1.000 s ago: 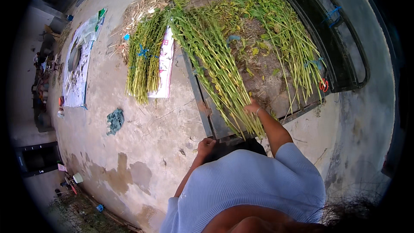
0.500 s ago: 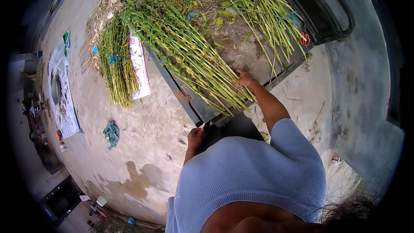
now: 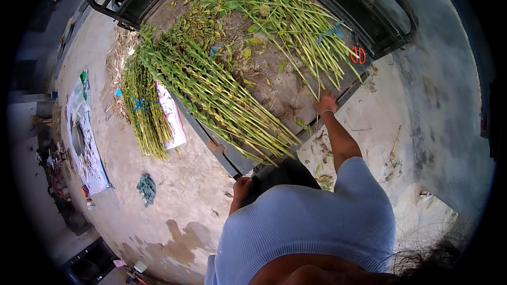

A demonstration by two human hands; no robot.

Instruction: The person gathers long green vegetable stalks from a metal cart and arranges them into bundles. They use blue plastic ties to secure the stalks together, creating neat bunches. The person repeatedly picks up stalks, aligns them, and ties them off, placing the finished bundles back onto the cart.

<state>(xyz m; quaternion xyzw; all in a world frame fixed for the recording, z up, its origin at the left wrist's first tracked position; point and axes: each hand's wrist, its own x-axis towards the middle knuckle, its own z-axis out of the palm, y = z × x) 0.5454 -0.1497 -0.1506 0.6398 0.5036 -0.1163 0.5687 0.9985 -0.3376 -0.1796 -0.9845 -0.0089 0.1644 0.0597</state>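
Note:
Two spreads of long green leafy stalks lie on a dark flat cart bed [image 3: 288,97]: a thick left bundle [image 3: 227,103] and a right bundle [image 3: 303,37] with a blue tie. My right hand [image 3: 326,103] is low over the bed near its front edge, fingers closed around the cut end of a thin stalk [image 3: 315,88] from the right bundle. My left hand [image 3: 242,187] is curled beside the bed's front left corner; what its fingers hold, if anything, is hidden. Red-handled scissors [image 3: 358,55] lie by the right bundle's cut ends.
Black metal rails [image 3: 391,26] border the bed. On the concrete floor to the left are another tied bundle [image 3: 145,116], a white-and-pink sheet [image 3: 172,121], a crumpled green cloth [image 3: 146,189] and a white sheet [image 3: 92,163]. Loose leaves [image 3: 248,53] litter the bed.
My right hand has left the cut ends of the left bundle and moved right to the right bundle's stalk ends. The view has shifted; my left hand stays by the bed corner.

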